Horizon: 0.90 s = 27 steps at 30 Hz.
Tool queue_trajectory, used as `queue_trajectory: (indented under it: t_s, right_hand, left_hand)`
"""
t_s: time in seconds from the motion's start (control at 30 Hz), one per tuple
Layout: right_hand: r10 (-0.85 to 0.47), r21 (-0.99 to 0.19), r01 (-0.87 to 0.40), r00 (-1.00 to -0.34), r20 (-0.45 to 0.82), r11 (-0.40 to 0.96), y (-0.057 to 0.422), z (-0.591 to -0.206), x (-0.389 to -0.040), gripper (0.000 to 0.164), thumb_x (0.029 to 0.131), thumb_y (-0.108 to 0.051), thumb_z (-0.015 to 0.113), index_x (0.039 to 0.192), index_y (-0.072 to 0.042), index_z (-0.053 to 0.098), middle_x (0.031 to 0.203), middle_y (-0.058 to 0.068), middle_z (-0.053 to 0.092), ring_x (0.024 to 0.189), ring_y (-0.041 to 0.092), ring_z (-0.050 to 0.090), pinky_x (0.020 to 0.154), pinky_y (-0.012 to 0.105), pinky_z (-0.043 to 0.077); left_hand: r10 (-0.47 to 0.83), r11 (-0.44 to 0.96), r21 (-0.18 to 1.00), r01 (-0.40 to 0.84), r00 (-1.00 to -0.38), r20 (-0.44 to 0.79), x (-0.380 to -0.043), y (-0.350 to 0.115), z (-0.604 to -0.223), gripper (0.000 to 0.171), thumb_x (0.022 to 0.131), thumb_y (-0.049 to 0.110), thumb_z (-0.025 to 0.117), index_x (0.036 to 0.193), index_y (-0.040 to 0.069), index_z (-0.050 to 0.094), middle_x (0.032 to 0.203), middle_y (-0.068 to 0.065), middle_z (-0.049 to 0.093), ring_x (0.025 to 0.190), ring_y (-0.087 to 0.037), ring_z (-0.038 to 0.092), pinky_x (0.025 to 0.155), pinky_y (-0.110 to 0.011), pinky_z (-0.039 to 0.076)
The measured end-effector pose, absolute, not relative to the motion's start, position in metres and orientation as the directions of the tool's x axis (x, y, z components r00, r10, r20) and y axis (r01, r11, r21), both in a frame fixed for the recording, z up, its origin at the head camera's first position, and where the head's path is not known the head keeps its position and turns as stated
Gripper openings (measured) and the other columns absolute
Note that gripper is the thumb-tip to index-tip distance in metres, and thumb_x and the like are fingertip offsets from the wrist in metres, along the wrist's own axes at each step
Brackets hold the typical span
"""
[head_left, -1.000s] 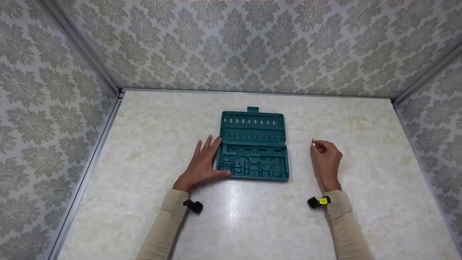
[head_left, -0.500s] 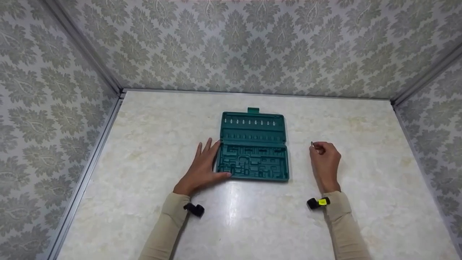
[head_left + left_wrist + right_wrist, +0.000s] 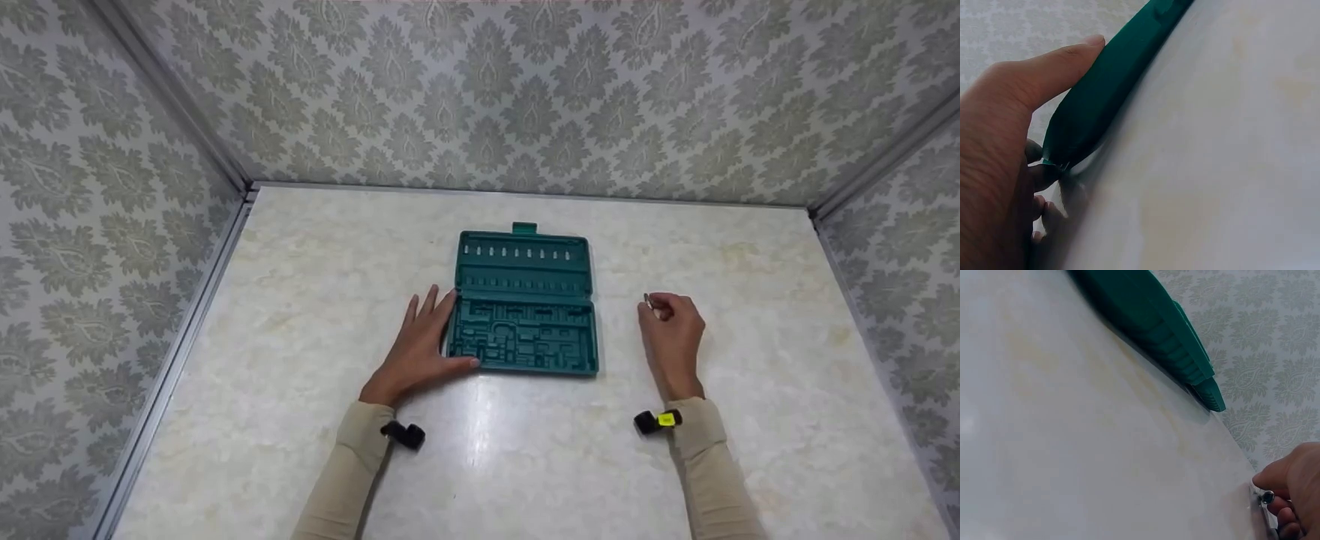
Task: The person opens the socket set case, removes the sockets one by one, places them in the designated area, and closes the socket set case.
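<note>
A green plastic case (image 3: 525,337) lies unfolded on the table in the head view, its lid toward the wall. Its lower half has moulded recesses, and a row of small silver bits (image 3: 516,253) stands in the lid. My left hand (image 3: 416,351) rests at the case's near left corner, fingers spread along the side, thumb on the front rim. The left wrist view shows that thumb (image 3: 1069,64) against the green edge. Right of the case, my right hand (image 3: 673,337) pinches a small silver cylindrical piece (image 3: 1267,496) with a dark round end, partly hidden by the fingers.
The pale marbled table (image 3: 300,262) extends around the case on all sides. Patterned wall panels (image 3: 487,90) enclose it at the back and both sides, with metal framing (image 3: 172,382) along the left edge. A latch tab (image 3: 525,227) sticks out from the lid's far edge.
My right hand has shifted very slightly left and down with the small silver piece still pinched. The left hand keeps its place at the case corner.
</note>
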State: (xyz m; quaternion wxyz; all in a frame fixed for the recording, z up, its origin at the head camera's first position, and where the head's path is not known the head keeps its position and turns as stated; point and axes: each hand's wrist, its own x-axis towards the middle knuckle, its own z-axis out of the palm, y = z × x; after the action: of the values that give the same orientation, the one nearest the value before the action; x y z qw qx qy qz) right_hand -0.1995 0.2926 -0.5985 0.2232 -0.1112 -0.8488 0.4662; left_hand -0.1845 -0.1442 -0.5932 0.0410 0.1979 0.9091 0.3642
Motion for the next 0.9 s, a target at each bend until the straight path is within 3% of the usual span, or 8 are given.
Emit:
queue_trajectory:
  t_s: [0.23,0.57,0.9]
  right_hand:
    - [0.357,-0.865,-0.08,-0.889,0.287,0.496,0.285,-0.585,-0.201,0.023,0.101,-0.009,0.08,0.12,0.003,0.08,0.113,0.017,0.072,0.096,0.021,0.062,0.084,0.023,0.048]
    - [-0.055,-0.78,-0.21,-0.974,0.221,0.59,0.259,-0.547,-0.235,0.034,0.105,-0.018,0.078,0.133,0.001,0.076,0.129,0.019,0.072,0.117,0.038,0.061,0.097,0.05,0.047]
    - [-0.202,-0.751,-0.224,-0.972,0.123,0.621,0.247,-0.538,-0.275,0.039,0.106,-0.018,0.076,0.137,0.005,0.072,0.132,0.024,0.069,0.12,0.04,0.059,0.104,0.059,0.048]
  left_hand:
    - [0.37,0.663,0.684,0.303,-0.928,0.053,-0.181,-0.145,-0.593,0.129,0.083,0.079,0.079,0.179,0.019,0.016,0.184,-0.008,0.014,0.172,-0.024,0.0,0.137,-0.047,-0.007]
    - [0.373,0.671,0.674,0.31,-0.926,0.055,-0.185,-0.145,-0.593,0.13,0.084,0.081,0.078,0.179,0.019,0.015,0.185,-0.006,0.014,0.171,-0.022,-0.001,0.137,-0.046,-0.007]
    - [0.359,0.663,0.692,0.284,-0.933,0.038,-0.182,-0.143,-0.593,0.129,0.083,0.081,0.078,0.179,0.023,0.014,0.185,-0.008,0.009,0.171,-0.026,-0.004,0.137,-0.05,-0.004]
